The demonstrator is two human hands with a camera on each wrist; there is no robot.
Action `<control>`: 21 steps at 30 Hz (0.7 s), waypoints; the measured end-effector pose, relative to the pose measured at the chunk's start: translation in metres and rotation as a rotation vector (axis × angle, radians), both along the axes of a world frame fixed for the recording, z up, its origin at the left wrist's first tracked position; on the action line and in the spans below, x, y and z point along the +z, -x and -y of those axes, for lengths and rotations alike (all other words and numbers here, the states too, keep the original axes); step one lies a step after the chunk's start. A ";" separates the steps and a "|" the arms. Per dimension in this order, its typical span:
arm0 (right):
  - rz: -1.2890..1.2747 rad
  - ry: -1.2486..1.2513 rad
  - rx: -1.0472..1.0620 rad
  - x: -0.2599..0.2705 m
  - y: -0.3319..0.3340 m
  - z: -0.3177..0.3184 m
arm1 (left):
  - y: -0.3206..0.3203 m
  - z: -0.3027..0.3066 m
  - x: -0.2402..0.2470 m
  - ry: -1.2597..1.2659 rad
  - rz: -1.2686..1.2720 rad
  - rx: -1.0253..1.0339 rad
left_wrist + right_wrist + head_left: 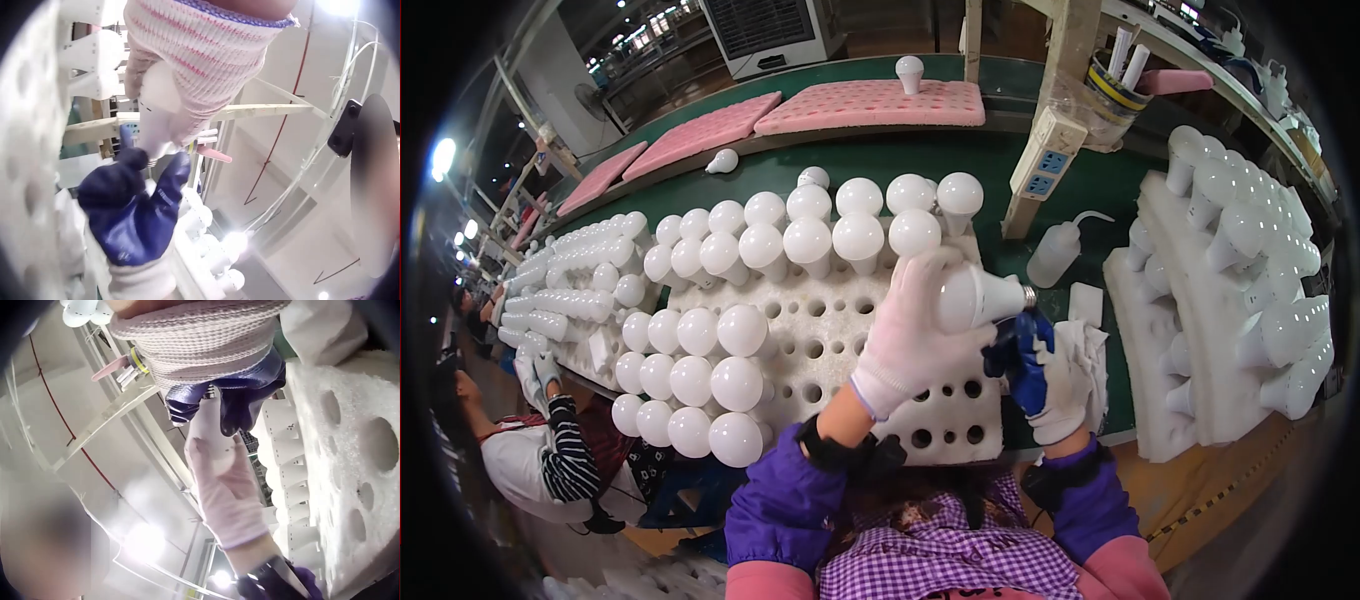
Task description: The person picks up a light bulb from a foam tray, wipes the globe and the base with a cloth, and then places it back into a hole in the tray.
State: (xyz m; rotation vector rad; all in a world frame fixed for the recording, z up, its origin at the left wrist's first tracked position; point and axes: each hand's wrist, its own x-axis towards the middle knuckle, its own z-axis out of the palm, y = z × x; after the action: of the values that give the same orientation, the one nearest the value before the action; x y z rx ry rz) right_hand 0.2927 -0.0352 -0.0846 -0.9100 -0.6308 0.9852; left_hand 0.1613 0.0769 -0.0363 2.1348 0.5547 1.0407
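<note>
A white LED bulb point(972, 298) lies sideways in front of the person, its metal screw base pointing right. The left hand point(912, 335), in a pale knit glove, grips the bulb by its round dome. At the screw base is the right hand point(1040, 375), in a white glove with blue coated fingers. In the right wrist view, those blue fingers point(240, 406) curl round the base end of the bulb point(212, 434). Below both hands sits a white foam tray point(830, 350) with round holes, several bulbs point(737, 384) standing in its left and back parts.
A squeeze bottle point(1055, 252) and a white cloth point(1085, 370) lie right of the tray. Foam trays of bulbs point(1240, 235) stand at far right. A post with sockets point(1045, 170) rises behind. Pink foam pads point(870, 108) line the back; another person point(550, 450) works at left.
</note>
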 end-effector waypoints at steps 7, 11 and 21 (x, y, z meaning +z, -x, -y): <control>0.112 0.198 0.009 0.019 0.017 0.008 | 0.044 0.032 -0.038 0.427 0.001 -0.036; 0.162 0.244 0.026 0.028 0.021 0.010 | 0.050 0.034 -0.048 0.574 -0.005 -0.074; 0.280 0.364 0.041 0.045 0.028 0.015 | 0.057 0.037 -0.050 1.295 0.241 -0.317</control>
State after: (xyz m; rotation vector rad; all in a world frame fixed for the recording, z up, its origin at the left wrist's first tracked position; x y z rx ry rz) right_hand 0.2644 -0.0499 -0.0399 -1.3780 -0.7189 1.0366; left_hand 0.1047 0.0403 -0.0867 0.8889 0.5226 0.4759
